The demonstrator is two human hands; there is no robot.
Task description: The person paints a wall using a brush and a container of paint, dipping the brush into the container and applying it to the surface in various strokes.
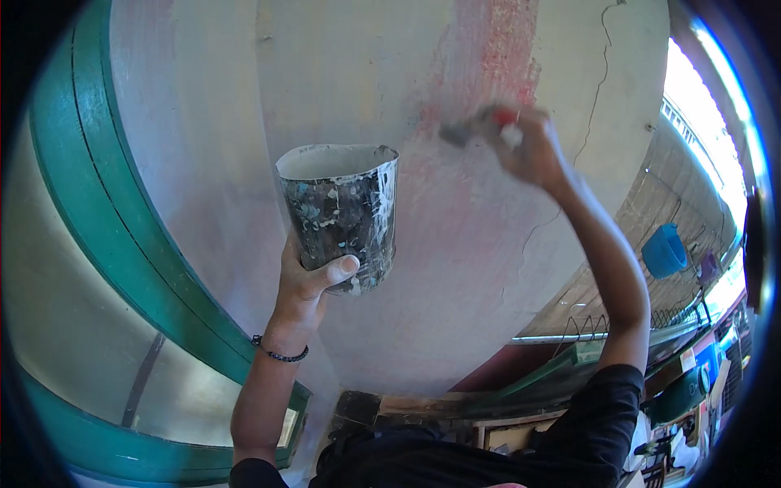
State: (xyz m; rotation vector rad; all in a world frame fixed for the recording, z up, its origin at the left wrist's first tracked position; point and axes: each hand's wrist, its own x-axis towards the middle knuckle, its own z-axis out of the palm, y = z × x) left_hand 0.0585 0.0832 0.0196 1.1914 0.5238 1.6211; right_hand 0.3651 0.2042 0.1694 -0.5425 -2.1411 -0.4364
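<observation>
My left hand (pixel 313 281) is wrapped round the lower part of a black paint pot (pixel 342 220), thumb across its front. Splashes of white and pale blue paint cover the pot's outside, and its inner wall is coated whitish. Up and to the right, my right hand (pixel 529 146) grips a paintbrush (pixel 460 132) with a red part at the handle; hand and brush are blurred by motion. The bristles point left, close to the wall (pixel 439 268). Reddish patches (pixel 508 57) show through the pale coat above the brush.
A green frame (pixel 122 203) with pale panels curves along the left. Cracks (pixel 600 89) run down the wall at right. Further right hangs a blue bucket (pixel 665 250) on a woven panel. A dark green container (pixel 683 394) and clutter stand at lower right.
</observation>
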